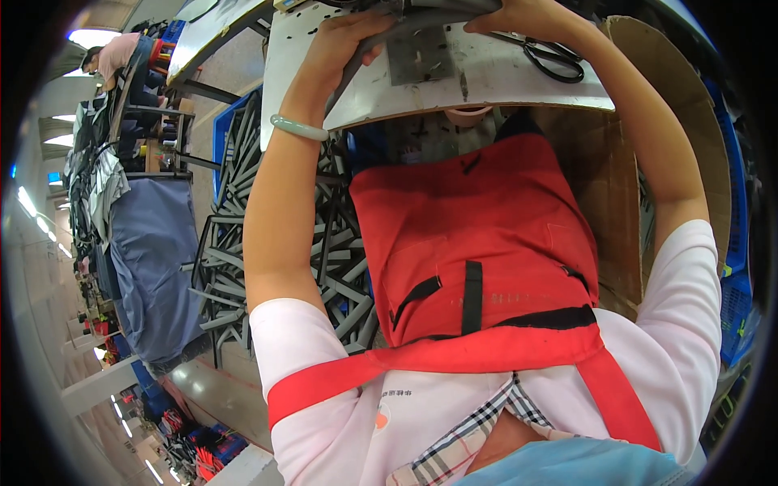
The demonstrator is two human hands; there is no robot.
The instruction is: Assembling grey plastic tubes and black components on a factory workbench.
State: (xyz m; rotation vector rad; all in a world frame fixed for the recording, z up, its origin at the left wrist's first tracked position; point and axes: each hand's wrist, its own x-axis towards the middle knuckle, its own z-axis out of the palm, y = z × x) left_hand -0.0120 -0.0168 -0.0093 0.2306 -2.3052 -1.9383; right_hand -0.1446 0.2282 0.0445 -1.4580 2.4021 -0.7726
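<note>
Both hands [342, 42] forward, the left one curled, bare forearms [284, 182] well apart.

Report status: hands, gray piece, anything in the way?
Left hand gripping gray tube. Right hand at tube's right end, grip unclear at frame edge. Black-handled scissors on white tabletop nearby, apparently not blocking.

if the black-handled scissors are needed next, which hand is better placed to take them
Probably the right hand: it is right beside the black-handled scissors, while the left hand is farther off, curled around a grey strip.
</note>
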